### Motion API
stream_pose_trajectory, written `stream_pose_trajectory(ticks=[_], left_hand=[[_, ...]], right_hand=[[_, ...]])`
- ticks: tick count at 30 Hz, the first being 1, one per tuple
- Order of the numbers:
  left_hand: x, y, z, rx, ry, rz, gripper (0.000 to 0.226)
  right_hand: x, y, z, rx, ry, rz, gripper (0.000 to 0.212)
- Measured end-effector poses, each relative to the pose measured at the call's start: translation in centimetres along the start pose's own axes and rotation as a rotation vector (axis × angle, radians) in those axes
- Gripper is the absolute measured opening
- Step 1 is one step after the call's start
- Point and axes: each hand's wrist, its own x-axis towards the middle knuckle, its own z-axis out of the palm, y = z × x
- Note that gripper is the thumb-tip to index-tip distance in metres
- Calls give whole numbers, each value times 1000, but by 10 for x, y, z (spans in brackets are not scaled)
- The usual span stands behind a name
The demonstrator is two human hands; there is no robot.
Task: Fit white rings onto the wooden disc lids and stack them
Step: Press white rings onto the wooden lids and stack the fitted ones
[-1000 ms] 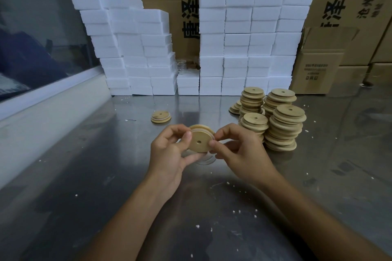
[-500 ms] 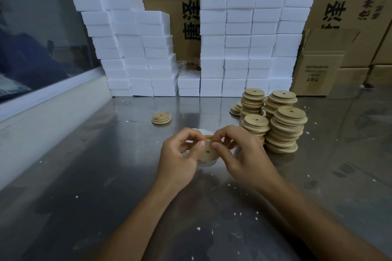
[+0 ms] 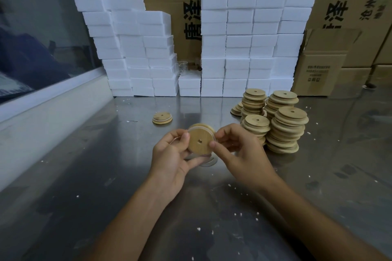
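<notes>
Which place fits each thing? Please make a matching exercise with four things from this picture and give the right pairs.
Things:
1. held wooden disc lid
2. single ringed lid
3. stacks of wooden lids
4. white foam blocks

Places:
A. lying alone on the steel table
B. piled against the cardboard boxes
C. between left hand and right hand
D. right of the hands

Pairs: 1-C, 2-A, 3-D, 4-B

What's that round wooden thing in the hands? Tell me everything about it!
The wooden disc lid is round, pale tan and looks like bamboo or light wood, with a small hole in its middle. It is tipped up, flat face toward the camera, above the metal table. A white ring shows along its top edge. The left hand and right hand pinch its sides.
</notes>
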Motion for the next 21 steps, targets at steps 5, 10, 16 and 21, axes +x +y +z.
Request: stream_pose_trajectory(ticks=[5,10,16,21], left_hand=[[-1,-6,-4,431,-30,286,10],[0,-11,-4,566,-54,363,12],[4,-9,-5,595,-30,346,22],[13,1,-14,370,171,261,14]], right_hand=[[3,-2,-5,43,83,13,10],[5,-4,-11,-29,73,-40,7],[3,-2,-8,-48,103,-17,8],[-1,0,-5,-145,111,-8,7]])
